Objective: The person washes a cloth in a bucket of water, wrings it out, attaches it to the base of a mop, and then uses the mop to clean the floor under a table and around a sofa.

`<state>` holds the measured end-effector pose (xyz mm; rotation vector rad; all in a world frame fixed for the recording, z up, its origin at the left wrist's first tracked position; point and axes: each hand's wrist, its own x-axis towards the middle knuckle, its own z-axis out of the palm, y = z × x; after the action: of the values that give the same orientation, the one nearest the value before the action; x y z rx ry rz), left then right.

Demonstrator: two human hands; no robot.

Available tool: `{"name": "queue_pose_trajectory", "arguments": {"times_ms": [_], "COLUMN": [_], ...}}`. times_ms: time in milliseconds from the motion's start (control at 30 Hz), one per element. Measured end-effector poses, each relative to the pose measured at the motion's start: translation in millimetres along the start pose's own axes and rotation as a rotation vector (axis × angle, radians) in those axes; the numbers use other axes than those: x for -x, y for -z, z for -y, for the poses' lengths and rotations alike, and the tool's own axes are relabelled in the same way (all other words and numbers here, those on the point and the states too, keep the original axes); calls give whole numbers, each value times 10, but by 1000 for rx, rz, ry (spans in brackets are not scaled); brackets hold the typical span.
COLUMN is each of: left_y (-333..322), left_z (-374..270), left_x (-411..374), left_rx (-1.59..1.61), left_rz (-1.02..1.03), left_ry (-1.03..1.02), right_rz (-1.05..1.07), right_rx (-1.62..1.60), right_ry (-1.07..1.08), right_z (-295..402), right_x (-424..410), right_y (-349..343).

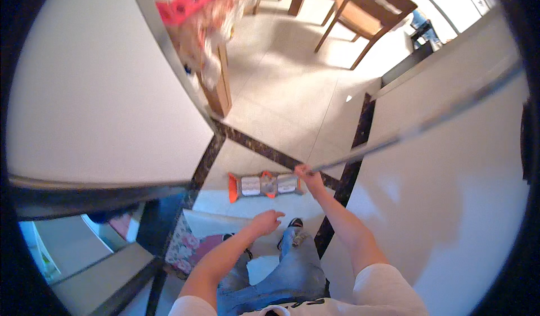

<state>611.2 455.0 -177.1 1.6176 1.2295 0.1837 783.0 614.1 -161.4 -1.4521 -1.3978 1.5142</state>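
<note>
My right hand (310, 176) is closed around a long grey pole (375, 147), which slants up to the right and blurs towards the rim of the view. Below it on the tiles lies a flat mop head (251, 186), grey with orange ends and an orange-edged middle joint. The pole's lower end runs towards that joint. My left hand (268, 222) holds nothing; its fingers are slightly apart, in front of my body and nearer to me than the mop head.
Dark stone strips (257, 147) border the floor, with a white wall (422, 181) on the right and a white panel (105, 84) on the left. A floral mat (183, 244) lies by my feet. Further off stand a wooden chair (358, 14) and a cloth-covered table (236, 3).
</note>
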Motion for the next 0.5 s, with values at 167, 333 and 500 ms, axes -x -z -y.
{"name": "queue_pose_trajectory", "arguments": {"times_ms": [167,333,500], "left_y": [944,1288,1506], "left_z": [-713,-1037,-1886], "left_x": [960,1018,312], "left_rx": [50,-51,-26], "left_rz": [-81,-98,-90], "left_ry": [15,55,82], "right_rz": [-400,-738,-689], "right_rx": [-329,-603,-596], "right_ry": [195,305,207], "right_z": [1819,2487,2538], "right_x": [931,1383,696], "right_y": [353,959,1395]}}
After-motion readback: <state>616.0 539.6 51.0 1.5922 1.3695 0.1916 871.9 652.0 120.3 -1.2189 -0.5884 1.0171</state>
